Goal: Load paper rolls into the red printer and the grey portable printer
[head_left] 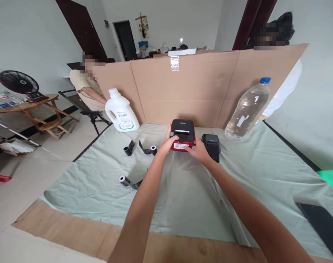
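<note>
Red-and-black printer (pixel 184 138) at tabletop's (pixel 73 230) 12 o'clock, L hand (pixel 165 144) & R hand (pixel 201 151) fingers holding its sides, prob. light, stiff, slick plastic, best gripped low at 9 & 3 o'clock.

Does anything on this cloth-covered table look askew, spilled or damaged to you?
Nothing looks spilled or plainly damaged. Three dark rolls left of the red-and-black device lie partly unwound, their loose ends trailing on the cloth; that looks untidy. The cloth is creased and leaves the near wooden edge bare.
</note>
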Motion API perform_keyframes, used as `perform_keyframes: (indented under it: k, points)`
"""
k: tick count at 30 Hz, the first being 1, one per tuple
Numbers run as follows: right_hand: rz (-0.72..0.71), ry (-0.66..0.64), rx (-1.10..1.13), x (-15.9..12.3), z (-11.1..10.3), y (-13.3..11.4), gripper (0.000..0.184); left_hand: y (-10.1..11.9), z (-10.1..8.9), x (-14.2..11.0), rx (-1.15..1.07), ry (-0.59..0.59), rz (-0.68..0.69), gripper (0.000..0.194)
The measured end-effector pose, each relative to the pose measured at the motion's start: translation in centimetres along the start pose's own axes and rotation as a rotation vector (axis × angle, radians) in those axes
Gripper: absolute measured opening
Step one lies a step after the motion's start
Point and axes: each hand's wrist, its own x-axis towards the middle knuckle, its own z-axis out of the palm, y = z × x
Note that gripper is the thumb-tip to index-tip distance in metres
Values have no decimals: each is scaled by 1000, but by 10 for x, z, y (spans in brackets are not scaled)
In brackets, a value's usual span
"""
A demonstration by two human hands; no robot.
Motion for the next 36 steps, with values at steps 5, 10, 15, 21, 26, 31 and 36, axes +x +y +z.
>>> perform_keyframes:
  k: [5, 10, 15, 21, 26, 31, 36]
  points:
    - [-7, 8, -58, 6, 4, 25, 69, -30, -11, 17, -27, 14, -36, 99]
    - [155, -22, -199, 19, -43, 32, 51, -46, -11, 8, -134, 95, -1, 88]
    - [394, 304, -414, 17, -78, 36, 78, -61, -5, -35, -149, 210, 82, 84]
    - [687, 140, -699, -3, -57, 8, 104, -69, -11, -107, 98, 79, 103, 73]
    - [653, 85, -793, -60, -39, -54, 103, -66, -16, -147, 402, -56, 129, 62]
    - [589, 59, -807, -140, -18, -104, 98, -65, -11, -164, 638, -111, 161, 54]
    - [471, 130, -849, -183, 4, -104, 96, -52, -14, -105, 689, 113, 144, 82]
